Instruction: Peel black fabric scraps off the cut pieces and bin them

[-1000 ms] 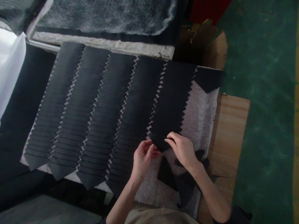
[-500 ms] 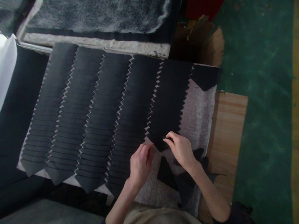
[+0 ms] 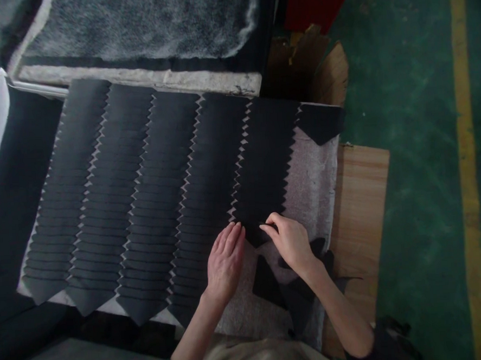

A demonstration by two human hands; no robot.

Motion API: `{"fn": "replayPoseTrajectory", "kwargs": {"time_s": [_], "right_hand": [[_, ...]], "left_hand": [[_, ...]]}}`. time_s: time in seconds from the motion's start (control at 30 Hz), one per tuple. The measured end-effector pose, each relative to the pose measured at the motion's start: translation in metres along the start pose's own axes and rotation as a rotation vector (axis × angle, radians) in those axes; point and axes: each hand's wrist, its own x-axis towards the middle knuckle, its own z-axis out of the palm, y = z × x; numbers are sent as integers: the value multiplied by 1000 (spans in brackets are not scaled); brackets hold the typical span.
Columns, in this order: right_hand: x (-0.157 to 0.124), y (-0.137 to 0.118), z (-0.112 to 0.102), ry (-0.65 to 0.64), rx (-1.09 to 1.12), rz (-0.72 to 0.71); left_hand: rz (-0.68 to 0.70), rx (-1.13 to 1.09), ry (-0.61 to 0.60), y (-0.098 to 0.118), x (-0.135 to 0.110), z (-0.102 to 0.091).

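The newest black piece (image 3: 255,232) lies at the near end of the fifth row (image 3: 266,162), on the grey felt pad (image 3: 312,181). Its pointed tip is turned toward the person. The row itself runs long from the far edge down to the hands and leans a little to the left. How long this one piece is I cannot say, because black lies on black there.

The right hand (image 3: 291,239) has thumb and first finger closed together on the right edge of this piece. The left hand (image 3: 225,259) is open and flat, with the fingers straight and their tips just beside the piece's left corner, partly over the fourth row.

Four finished rows (image 3: 144,197) fill the pad on the left, with zigzag edges. Some loose black pieces (image 3: 267,281) lie under the right wrist, half covered by the arm, so their number is hard to make out. One single piece (image 3: 320,122) sits at the far right corner.

To the right of the fifth row there is a bare strip of felt, then the wooden board (image 3: 361,194), then the green floor (image 3: 417,136).
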Motion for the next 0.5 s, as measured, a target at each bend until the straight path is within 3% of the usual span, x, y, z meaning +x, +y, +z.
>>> {"fn": "replayPoseTrajectory", "kwargs": {"time_s": [0.5], "right_hand": [[-4,7,5,80,103,-26]], "left_hand": [[-9,-92,56,-4,-5,6]]}}
